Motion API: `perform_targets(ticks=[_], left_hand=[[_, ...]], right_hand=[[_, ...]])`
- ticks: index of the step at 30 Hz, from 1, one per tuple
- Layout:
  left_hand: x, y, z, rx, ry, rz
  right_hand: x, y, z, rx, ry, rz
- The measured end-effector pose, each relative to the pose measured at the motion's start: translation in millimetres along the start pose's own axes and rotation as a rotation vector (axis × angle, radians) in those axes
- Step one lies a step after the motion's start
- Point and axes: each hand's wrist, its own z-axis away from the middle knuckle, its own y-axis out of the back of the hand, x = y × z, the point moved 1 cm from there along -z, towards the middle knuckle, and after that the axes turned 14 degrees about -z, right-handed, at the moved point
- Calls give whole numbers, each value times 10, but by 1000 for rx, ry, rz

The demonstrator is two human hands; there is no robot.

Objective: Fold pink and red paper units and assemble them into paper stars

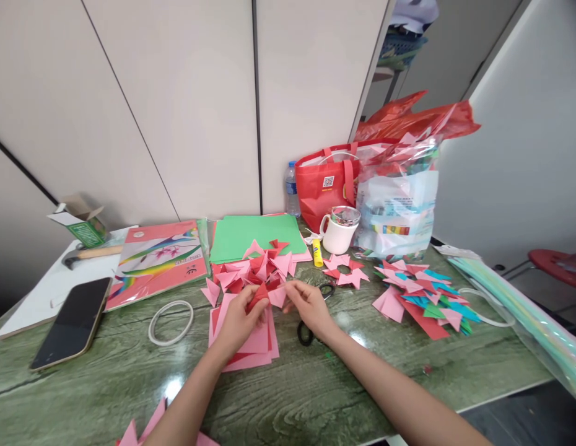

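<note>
Head view showed, nearest the camera, two bare forearms reaching out over a green wood-grain surface (316, 396), with a few pink paper points at the bottom edge. The left hand (236, 319) pinched a small folded red paper piece (259, 296) between thumb and fingertips, and the right hand (309, 305) met it from the other side, its fingers closed lightly on a pink folded piece (277, 296) touching the red one. Both were held just above a stack of pink sheets (260, 344). The folded paper looked very light, thin and easily creased, so it would probably handle best pinched at a folded edge or corner rather than squeezed flat. Black scissors (311, 331) lay partly under the right hand. To the left lay a white ring (171, 322) and a dark phone (72, 322). Just beyond the hands sat a heap of pink and red folded pieces (255, 269), and to the right a mixed pile of pink, blue and green ones (422, 297). Farther back were green paper sheets (255, 235), a paper pad (160, 260), a yellow glue stick (318, 253), a white mug (338, 234), a red bag (327, 186) and a water bottle (292, 189) against the wall.
</note>
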Motion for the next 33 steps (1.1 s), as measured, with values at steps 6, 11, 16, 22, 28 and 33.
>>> perform_targets(ticks=[6, 11, 16, 22, 28, 33], left_hand=[[-38, 60, -56, 194, 132, 256], [-47, 65, -63, 180, 177, 358], [-43, 59, -61, 147, 172, 392], [-65, 68, -64, 168, 151, 413], [-79, 67, -64, 159, 159, 433], [-35, 74, -54, 165, 168, 461]], right_hand=[[106, 231, -88, 247, 229, 213], [228, 260, -80, 74, 313, 553], [314, 182, -29, -108, 345, 696], [241, 149, -25, -169, 460, 659], [109, 101, 1, -173, 490, 544], [67, 101, 12, -67, 460, 523]])
